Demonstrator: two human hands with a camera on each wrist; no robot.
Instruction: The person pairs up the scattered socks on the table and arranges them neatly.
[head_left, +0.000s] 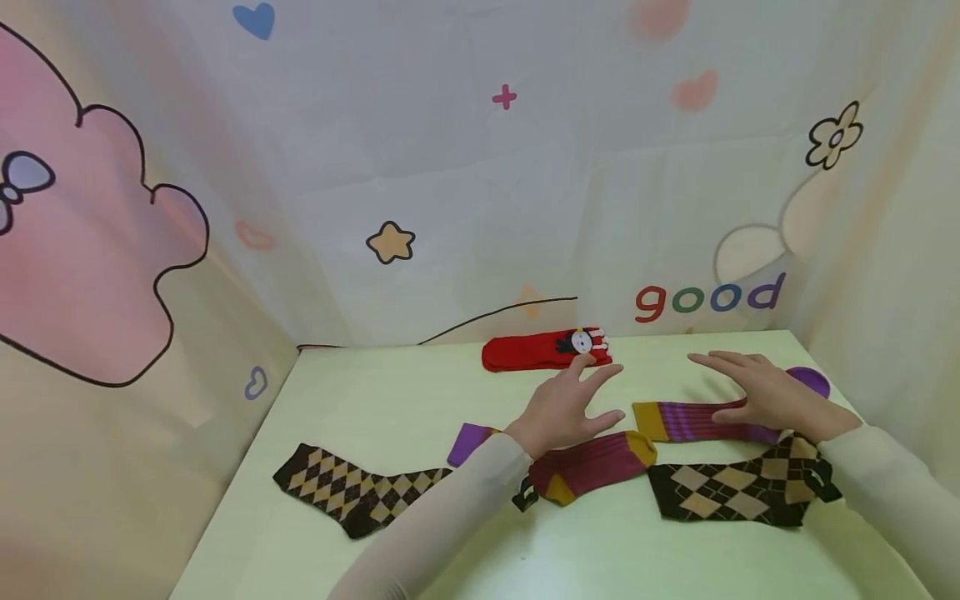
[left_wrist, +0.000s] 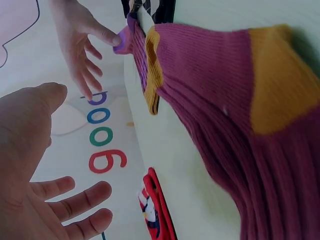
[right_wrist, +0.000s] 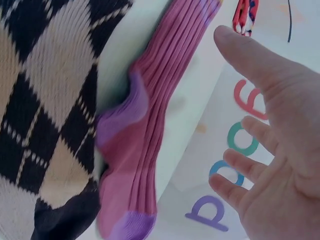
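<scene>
Both hands hang in the air over the table, fingers spread, holding nothing. My left hand (head_left: pixel 557 410) is above a maroon ribbed sock (head_left: pixel 596 471) with mustard heel and toe; its purple cuff shows beyond the forearm. Over a second maroon sock (head_left: pixel 701 422), with mustard cuff, purple stripes and purple toe, is my right hand (head_left: pixel 776 398). That sock's purple heel (right_wrist: pixel 125 117) shows in the right wrist view. In front of it lies a black and beige argyle sock (head_left: pixel 731 492), partly covered by the right wrist strap.
Another argyle sock (head_left: pixel 337 487), brown and yellow, lies at the left, partly behind my left forearm. A red sock (head_left: pixel 521 352) with a cartoon face lies at the table's back edge. A printed curtain (head_left: pixel 450 167) closes off the back and sides of the pale table (head_left: pixel 360 392).
</scene>
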